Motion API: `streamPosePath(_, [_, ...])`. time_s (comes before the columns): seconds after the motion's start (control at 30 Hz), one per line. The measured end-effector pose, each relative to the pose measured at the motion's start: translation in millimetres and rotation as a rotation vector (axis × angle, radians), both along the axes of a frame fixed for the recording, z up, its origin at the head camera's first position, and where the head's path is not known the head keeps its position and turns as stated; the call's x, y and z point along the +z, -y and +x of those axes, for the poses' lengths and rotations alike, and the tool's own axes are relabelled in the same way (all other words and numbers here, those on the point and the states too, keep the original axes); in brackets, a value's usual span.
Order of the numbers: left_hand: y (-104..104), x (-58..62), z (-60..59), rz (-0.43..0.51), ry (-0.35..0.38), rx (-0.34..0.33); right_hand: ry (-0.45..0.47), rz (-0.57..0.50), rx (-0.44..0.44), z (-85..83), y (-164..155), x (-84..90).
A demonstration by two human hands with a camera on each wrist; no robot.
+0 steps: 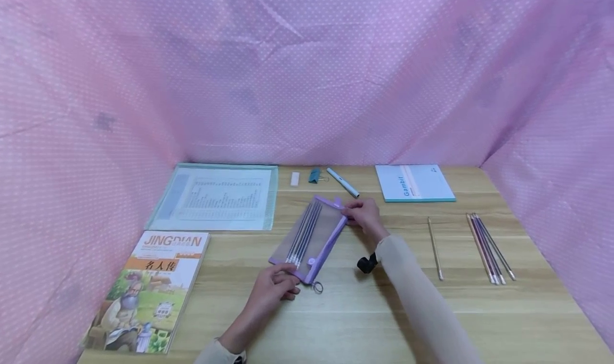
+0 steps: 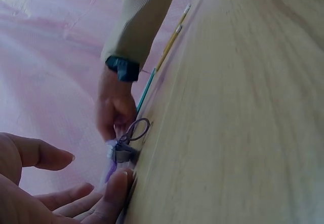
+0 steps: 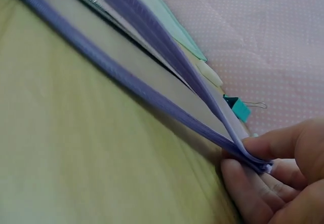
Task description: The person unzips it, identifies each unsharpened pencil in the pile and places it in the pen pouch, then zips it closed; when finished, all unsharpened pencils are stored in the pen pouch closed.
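A purple mesh pencil pouch [image 1: 314,233] lies at an angle in the middle of the wooden table [image 1: 364,321], with several pencils inside it. My right hand [image 1: 349,215] pinches the pouch's far corner at the end of its zip; the right wrist view shows those fingers [image 3: 276,148] closed on the purple zip tape [image 3: 152,100]. My left hand [image 1: 290,284] is at the near end, its fingers fairly straight and touching the corner beside the zip pull ring [image 2: 137,129]. In the left wrist view the left fingertips [image 2: 117,183] rest against the pouch edge.
An illustrated book [image 1: 144,289] lies at the front left, with a clear folder holding a printed sheet [image 1: 218,196] behind it. An eraser [image 1: 295,178], binder clip [image 1: 315,175], pen [image 1: 342,182] and notebook [image 1: 413,183] line the back. One pencil [image 1: 435,247] and several more [image 1: 489,247] lie right. Pink cloth walls surround the table.
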State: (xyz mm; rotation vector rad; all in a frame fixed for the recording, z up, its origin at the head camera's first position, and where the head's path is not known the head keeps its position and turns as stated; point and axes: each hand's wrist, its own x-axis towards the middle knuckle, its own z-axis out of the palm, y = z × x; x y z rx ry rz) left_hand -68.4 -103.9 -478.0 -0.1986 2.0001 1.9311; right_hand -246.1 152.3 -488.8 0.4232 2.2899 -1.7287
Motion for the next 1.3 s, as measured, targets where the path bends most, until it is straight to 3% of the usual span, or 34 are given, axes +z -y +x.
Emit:
streamPosePath(0.2, [3, -4.1, -8.1, 0.019, 0.003, 0.074, -0.005, 0.057, 0.056, 19.8, -20, 2.1])
streamPosePath(0.37, [2, -2.5, -17.4, -0.063, -0.007, 0.104, -0.045, 0.169, 0.113, 37.2, -37, 3.3])
streamPosePath(0.6, [0, -4.5, -41.1, -0.113, -0.023, 0.142, -0.084, 0.344, 0.174, 56.1, -55, 8.2])
streamPosePath(0.77, [0, -7.4, -65.1, -0.121, 0.003, 0.147, -0.139, 0.457, 0.203, 61.2, -60, 8.7])
streamPosePath(0.93, [2, -9.3, -83.8, -0.124, -0.016, 0.139, -0.145, 0.529, 0.214, 61.7, -58, 7.5])
streamPosePath(1.13, [3, -9.8, -95.5, -0.111, -0.075, 0.136, -0.128, 0.657, 0.230, 61.2, -55, 14.1])
streamPosePath(1.23, [2, -9.1, -98.4, -0.126, -0.070, 0.129, -0.180, 0.746, 0.233, 65.5, -49, 25.4])
streamPosePath(1.3, [2, -8.8, -99.9, -0.141, -0.069, 0.127, -0.244, 0.733, 0.257, 71.2, -37, 34.1])
